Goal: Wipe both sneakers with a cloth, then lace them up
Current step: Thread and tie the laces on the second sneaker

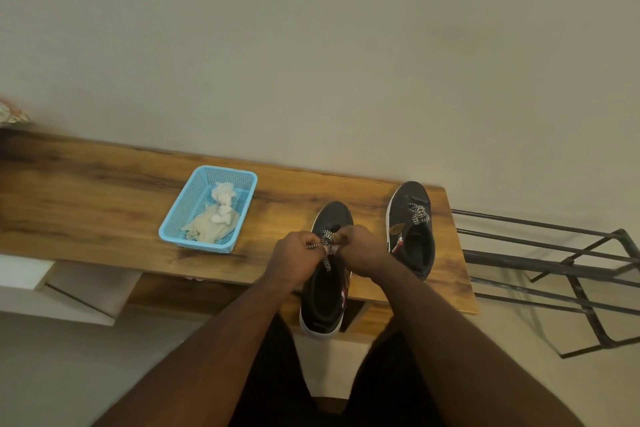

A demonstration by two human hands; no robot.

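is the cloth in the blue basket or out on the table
In. The cloth lies crumpled inside the blue basket, which sits on the wooden table.

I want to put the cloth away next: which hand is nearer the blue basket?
Left. The left hand pinches the lace on the near sneaker, just right of the blue basket. The right hand grips the same lace, farther right.

Wooden tabletop (104,204) against wall carries blue plastic basket (180,218) left of centre, near black sneaker (323,302) overhanging front edge, far black sneaker (414,239) at right end.
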